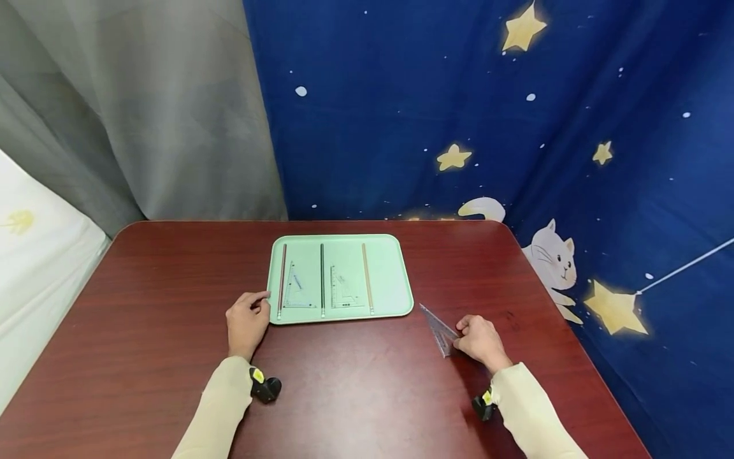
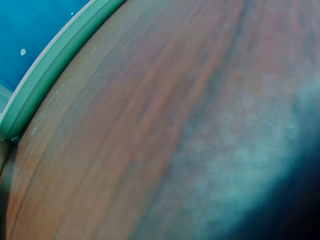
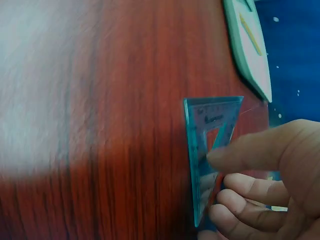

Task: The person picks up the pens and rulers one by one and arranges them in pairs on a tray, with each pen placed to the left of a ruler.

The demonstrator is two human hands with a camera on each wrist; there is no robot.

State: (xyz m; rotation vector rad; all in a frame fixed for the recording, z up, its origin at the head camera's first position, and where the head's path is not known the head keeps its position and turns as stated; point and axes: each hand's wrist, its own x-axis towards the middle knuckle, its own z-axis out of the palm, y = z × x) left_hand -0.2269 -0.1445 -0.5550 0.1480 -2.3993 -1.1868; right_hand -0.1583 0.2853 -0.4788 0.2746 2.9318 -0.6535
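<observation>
In the head view my left hand (image 1: 248, 322) is at the near left edge of a pale green tray (image 1: 395, 274), finger and thumb pinching its rim. Only that rim (image 2: 45, 75) shows clearly in the left wrist view. My right hand (image 1: 480, 341) pinches a clear plastic set square (image 1: 434, 322) just right of the tray. Its thumb lies over the cut-out of the set square (image 3: 212, 116) in the right wrist view, and the set square stands tilted, one corner pointing towards the tray.
On the tray lie a red pencil (image 1: 282, 280), a black pencil (image 1: 322, 280) and a bare-wood pencil (image 1: 367, 277). Between them rest a clear set square (image 1: 291, 298) and a second one (image 1: 337, 298). All stand on a dark red wooden table (image 1: 355, 389), with curtains behind.
</observation>
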